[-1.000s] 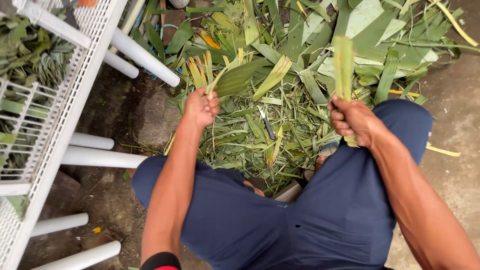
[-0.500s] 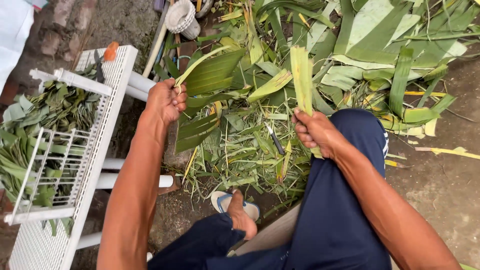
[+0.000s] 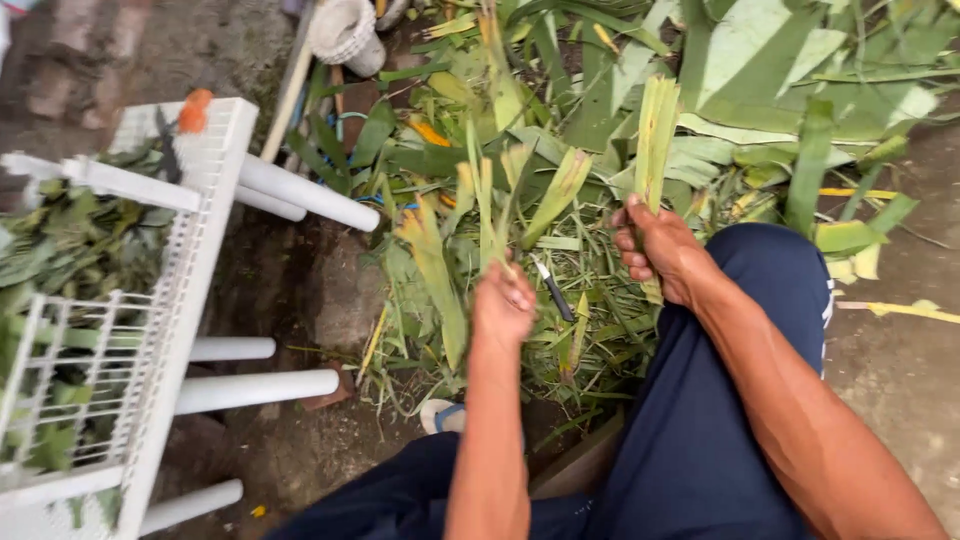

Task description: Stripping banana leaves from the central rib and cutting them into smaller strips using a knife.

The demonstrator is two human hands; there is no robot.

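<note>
Both hands w/ leaf strips; left hand (image 3: pixel 503 303) now nearer right hand (image 3: pixel 660 248).

leaf strips (image 3: pixel 655 130) — matt, fibrous | rack (image 3: pixel 215 190) — smooth white plastic | trousers (image 3: pixel 720 420) — navy cloth

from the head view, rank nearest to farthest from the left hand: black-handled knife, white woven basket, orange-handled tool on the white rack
1. Black-handled knife, on the leaf litter just right of the left hand.
2. Orange-handled tool, far left on the white rack.
3. White woven basket, top edge; close to the tool's distance.
</note>
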